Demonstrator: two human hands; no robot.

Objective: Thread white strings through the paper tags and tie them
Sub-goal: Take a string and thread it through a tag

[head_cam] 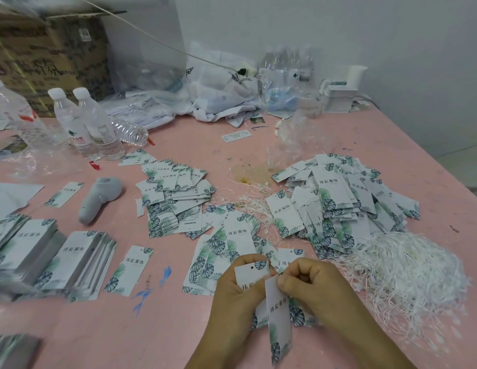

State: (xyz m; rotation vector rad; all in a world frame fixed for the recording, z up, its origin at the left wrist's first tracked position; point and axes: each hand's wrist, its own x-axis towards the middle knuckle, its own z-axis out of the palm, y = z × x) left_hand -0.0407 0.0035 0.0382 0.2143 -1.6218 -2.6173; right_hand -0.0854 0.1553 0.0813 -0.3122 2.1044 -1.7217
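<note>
At the near edge of the pink table (pixel 258 145): both hands work over loose paper tags.
String heap (pixel 408 272): white strings lie tangled at right, just beside the right hand.
Tag piles (pixel 346 198): scattered mid-table; neat stacks (pixel 80 259) at left.
Left hand (pixel 237 291): curls round a punched tag (pixel 252 274).
Right hand (pixel 309 286): pinches a second tag (pixel 278 312) at its top.
Advice: probably line up both holes first, then feed string.
Room: bottles (pixel 80 123), carton (pixel 45 57), white wall.

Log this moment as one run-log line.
stage: handling tags | left hand: holds tag | right hand: pinches second tag | string pile: at right, untouched
</note>
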